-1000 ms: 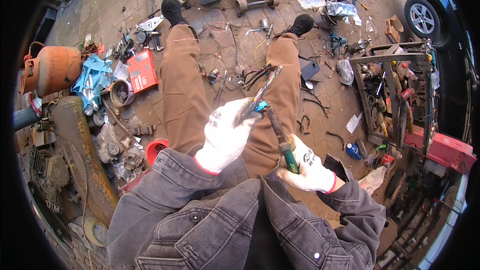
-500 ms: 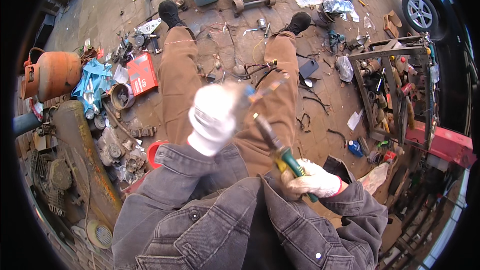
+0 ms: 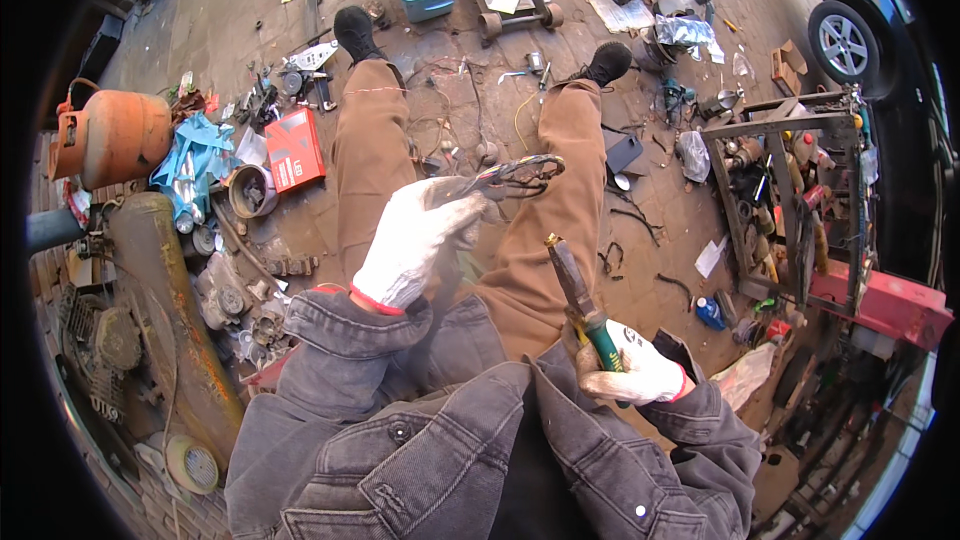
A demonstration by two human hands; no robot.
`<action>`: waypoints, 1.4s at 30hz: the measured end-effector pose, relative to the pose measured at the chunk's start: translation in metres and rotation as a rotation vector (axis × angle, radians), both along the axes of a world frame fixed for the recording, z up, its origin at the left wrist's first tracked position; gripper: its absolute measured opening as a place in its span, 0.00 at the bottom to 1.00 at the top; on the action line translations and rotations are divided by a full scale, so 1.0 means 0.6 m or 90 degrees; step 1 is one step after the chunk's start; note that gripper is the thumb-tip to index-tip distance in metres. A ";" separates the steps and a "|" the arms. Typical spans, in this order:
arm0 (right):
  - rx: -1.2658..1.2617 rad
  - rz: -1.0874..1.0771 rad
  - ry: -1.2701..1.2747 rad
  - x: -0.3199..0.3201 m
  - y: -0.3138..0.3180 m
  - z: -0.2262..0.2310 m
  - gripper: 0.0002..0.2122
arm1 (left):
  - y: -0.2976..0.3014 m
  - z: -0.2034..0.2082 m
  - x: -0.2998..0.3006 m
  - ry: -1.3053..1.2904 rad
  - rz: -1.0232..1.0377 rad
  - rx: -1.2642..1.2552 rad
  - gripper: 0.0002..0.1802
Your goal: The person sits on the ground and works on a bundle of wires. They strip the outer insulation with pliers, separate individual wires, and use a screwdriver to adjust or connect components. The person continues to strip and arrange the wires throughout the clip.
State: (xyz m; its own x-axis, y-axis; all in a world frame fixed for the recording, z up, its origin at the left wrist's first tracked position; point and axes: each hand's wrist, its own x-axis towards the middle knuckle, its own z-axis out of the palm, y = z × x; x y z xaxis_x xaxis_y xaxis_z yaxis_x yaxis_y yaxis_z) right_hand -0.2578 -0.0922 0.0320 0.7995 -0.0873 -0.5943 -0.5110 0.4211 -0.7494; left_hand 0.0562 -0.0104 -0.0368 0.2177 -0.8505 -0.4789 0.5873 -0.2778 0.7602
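In the head view, green-handled pliers (image 3: 573, 285) are gripped by the handle in the right hand (image 3: 632, 368), its gloved fingers wrapped firmly round. Beyond the pliers' tip and slightly to its left, apart from it, a looped bundle of wires (image 3: 520, 176) is held in the curled, gloved left hand (image 3: 408, 240). Well left of the pliers, a red box (image 3: 294, 148) is seen; well to their right, a metal frame (image 3: 780, 126).

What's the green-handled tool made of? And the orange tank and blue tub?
Tool: dull, stained head seems metal; handle probably plastic or rubber, smooth and bright. Orange tank: likely painted metal, colour looks patchy. Blue tub: probably plastic, smooth and evenly coloured.
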 end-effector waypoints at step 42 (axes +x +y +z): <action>-0.793 0.136 -0.100 0.087 0.008 -0.006 0.25 | 0.010 0.040 -0.080 0.064 0.194 0.004 0.14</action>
